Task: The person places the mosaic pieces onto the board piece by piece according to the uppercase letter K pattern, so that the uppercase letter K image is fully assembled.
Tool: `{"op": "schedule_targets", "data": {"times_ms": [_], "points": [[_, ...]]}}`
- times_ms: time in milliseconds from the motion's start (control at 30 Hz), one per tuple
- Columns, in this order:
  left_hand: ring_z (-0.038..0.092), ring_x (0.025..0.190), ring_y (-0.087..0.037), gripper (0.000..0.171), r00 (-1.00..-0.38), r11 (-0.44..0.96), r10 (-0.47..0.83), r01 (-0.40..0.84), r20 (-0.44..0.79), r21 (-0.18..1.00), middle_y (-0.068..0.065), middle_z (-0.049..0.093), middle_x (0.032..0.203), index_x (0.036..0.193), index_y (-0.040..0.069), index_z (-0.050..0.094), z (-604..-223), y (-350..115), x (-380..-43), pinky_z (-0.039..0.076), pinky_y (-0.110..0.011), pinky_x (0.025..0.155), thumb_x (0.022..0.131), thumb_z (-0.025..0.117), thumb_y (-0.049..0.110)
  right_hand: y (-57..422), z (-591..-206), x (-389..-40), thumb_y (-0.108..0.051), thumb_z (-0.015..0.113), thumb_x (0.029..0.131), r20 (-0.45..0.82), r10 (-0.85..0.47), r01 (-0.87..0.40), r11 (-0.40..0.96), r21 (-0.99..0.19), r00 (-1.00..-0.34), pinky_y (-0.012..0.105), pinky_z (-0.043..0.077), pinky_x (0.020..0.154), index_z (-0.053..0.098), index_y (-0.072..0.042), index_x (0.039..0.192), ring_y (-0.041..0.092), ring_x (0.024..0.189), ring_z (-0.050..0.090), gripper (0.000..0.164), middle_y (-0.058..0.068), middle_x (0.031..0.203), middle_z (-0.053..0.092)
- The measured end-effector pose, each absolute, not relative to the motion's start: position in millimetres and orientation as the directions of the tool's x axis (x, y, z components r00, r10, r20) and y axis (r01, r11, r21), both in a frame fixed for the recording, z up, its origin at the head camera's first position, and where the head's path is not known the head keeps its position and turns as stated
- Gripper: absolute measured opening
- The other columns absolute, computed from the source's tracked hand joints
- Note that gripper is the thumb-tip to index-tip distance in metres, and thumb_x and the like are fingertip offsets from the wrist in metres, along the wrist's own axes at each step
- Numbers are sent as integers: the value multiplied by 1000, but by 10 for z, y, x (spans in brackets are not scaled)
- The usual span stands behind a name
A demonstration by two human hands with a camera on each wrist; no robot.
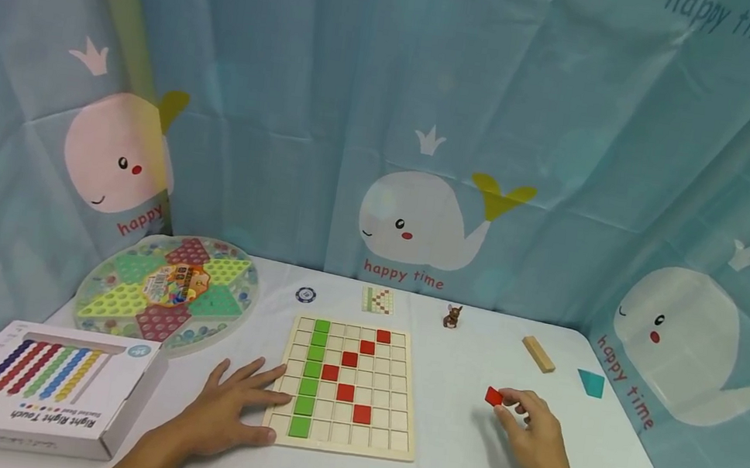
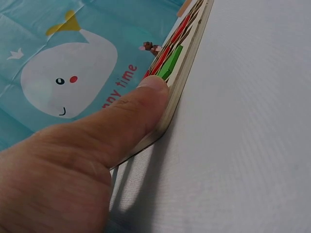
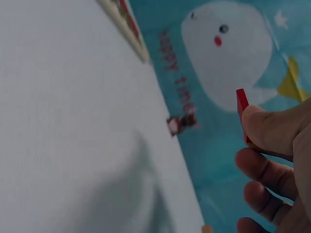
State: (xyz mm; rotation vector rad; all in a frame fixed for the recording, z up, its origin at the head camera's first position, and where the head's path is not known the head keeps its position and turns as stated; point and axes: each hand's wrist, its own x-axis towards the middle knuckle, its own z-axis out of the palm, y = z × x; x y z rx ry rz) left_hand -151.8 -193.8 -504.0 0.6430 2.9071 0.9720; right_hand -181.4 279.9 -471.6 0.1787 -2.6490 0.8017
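Observation:
Between thumb and fingertips my right hand (image 1: 529, 432) pinches a red square tile (image 1: 494, 396), held above the table to the right of the wooden grid board (image 1: 380, 442). The same tile (image 3: 242, 109) shows edge-on in the right wrist view. My left hand (image 1: 223, 410) rests at the board's left edge with fingers spread, the fingertips over its border. In the left wrist view the thumb (image 2: 131, 109) lies on the board's corner. A column of green tiles (image 1: 308, 387) fills the board's second column. Several red tiles (image 1: 345, 393) lie in slanting lines from the top right.
Behind the board lie a small pattern card (image 1: 378, 301), a poker chip (image 1: 306, 295) and a brown mouse figurine (image 1: 452, 317). A wooden block (image 1: 539, 354) and a teal piece (image 1: 591, 383) sit at the right. Leftward are a Chinese checkers board (image 1: 125, 266) and a boxed toy (image 1: 40, 388).

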Motion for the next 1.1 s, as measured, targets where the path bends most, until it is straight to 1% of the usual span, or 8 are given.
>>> {"op": "schedule_targets", "data": {"times_ms": [100,300,567,633,733,867,967,1100], "points": [[24,140,-37,55,-912,719,390,389,129,576,2,44,147,120,31,70,-5050,-1934,-1523,-4,-65,105,74,70,61,2690,-4622,-1764,-9,76,83,428,-49,-290,804,-520,-903,34,47,70,69,-8,109,17,85,51,27,-2,94,64],[24,140,-37,56,-915,724,385,380,120,576,2,44,147,120,30,70,-5055,-1927,-1525,-5,-65,105,73,70,61,2453,-4470,-1670,-10,76,84,440,-113,-356,775,-523,-891,42,50,73,70,-11,108,18,86,53,25,-9,97,65],[23,140,-36,56,-916,725,385,375,111,577,2,44,147,120,30,70,-5053,-1929,-1526,-6,-65,105,73,70,62,2192,-4414,-1587,-11,79,80,464,-233,-475,712,-517,-855,35,49,72,70,-20,103,8,88,52,26,-20,95,62],[23,141,-36,56,-916,727,385,375,111,576,3,44,147,120,31,70,-5053,-1932,-1526,-6,-64,106,73,70,61,2141,-4418,-1572,-10,79,80,457,-275,-506,682,-527,-846,34,49,72,69,-22,104,7,89,52,29,-21,95,61],[23,141,-36,56,-916,726,385,376,112,576,2,44,147,120,30,70,-5043,-1935,-1523,-6,-64,106,74,70,61,2063,-4433,-1552,-10,79,81,442,-329,-542,634,-552,-835,36,49,74,68,-24,105,12,90,54,30,-21,96,62],[23,140,-37,55,-916,724,385,376,113,579,1,44,147,120,30,70,-5025,-1934,-1519,-5,-65,105,74,71,60,1946,-4472,-1518,-12,78,82,414,-372,-556,602,-574,-831,36,49,75,68,-24,106,16,91,55,29,-21,96,61],[23,140,-37,55,-916,723,385,377,115,579,1,45,147,119,30,70,-5026,-1934,-1518,-5,-65,105,73,71,60,1865,-4511,-1504,-12,77,82,389,-396,-555,589,-587,-832,33,49,76,68,-24,106,12,91,54,29,-21,96,61],[23,140,-36,55,-917,729,383,374,111,573,2,44,147,119,31,70,-5037,-1940,-1517,-5,-65,106,73,71,60,1782,-4575,-1507,-15,77,83,361,-422,-552,563,-615,-832,33,50,78,67,-24,105,13,91,54,26,-21,96,62]]}}
